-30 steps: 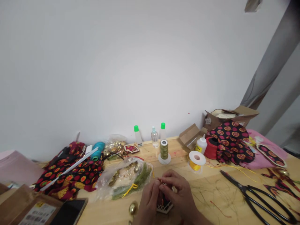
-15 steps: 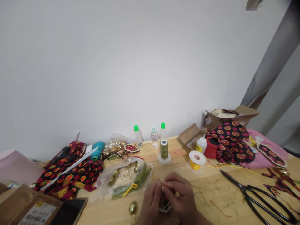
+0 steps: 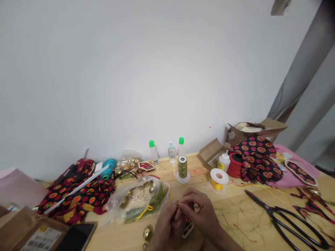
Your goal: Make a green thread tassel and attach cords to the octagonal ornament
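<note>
My left hand (image 3: 166,223) and my right hand (image 3: 198,211) meet at the front middle of the table, thumbs and fingertips pinched together. What sits between the fingertips is too small to make out. Under the fingers shows part of a pale-edged piece with dark red in it (image 3: 187,229); the hands hide the rest, and I cannot tell which one bears it. A gold bell (image 3: 148,233) lies just left of my left hand. Beyond the hands stands a spool of olive thread (image 3: 182,167).
Large black scissors (image 3: 281,216) and loose thread ends lie on the right. A yellow cord spool (image 3: 218,179), a glue bottle (image 3: 223,161) and a red thread cone (image 3: 235,165) stand behind. Leftward are a clear plastic bag (image 3: 138,200), patterned cloth (image 3: 78,195) and a phone (image 3: 77,237).
The view has shifted slightly. Both hands stay pinched together; the right hand and its fingers have turned a little, and the pale-edged piece sits slightly further right.
</note>
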The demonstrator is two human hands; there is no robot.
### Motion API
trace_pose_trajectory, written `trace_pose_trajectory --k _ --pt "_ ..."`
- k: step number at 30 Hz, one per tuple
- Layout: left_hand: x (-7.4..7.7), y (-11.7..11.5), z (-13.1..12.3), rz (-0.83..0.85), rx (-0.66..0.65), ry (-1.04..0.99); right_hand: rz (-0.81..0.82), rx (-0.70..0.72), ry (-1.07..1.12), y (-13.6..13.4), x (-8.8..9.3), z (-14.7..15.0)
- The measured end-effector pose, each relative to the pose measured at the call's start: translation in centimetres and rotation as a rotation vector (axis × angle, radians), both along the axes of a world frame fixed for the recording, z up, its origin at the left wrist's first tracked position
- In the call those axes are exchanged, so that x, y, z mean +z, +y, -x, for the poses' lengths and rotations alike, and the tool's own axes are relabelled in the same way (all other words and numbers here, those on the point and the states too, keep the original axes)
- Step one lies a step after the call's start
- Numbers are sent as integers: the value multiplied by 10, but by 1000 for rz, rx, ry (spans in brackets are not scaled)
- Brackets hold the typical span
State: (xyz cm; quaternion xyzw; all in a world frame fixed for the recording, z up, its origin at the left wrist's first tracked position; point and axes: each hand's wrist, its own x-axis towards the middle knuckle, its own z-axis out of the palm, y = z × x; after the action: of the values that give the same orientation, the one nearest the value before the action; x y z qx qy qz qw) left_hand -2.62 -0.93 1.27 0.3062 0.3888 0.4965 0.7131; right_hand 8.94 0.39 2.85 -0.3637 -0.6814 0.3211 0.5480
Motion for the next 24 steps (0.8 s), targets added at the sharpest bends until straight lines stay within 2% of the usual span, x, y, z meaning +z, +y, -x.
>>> trace_pose_trajectory --k 3,7,10,13,16,18,24 --pt "1 1 3 -32 83 77 8 -12 -17 -1 -1 0" --pt "2 4 7 -203 96 325 108 50 6 -1 -3 1" --pt "0 7 8 -252 128 428 288 161 126 2 -5 2" --pt "-4 8 7 -236 115 432 480 264 253 4 -8 2" --pt "-4 8 7 -204 81 415 690 316 332 5 -12 2" --pt "-3 7 7 -175 67 389 772 330 360 6 -15 2" --pt "1 5 5 -102 83 290 666 378 374 10 -21 2"
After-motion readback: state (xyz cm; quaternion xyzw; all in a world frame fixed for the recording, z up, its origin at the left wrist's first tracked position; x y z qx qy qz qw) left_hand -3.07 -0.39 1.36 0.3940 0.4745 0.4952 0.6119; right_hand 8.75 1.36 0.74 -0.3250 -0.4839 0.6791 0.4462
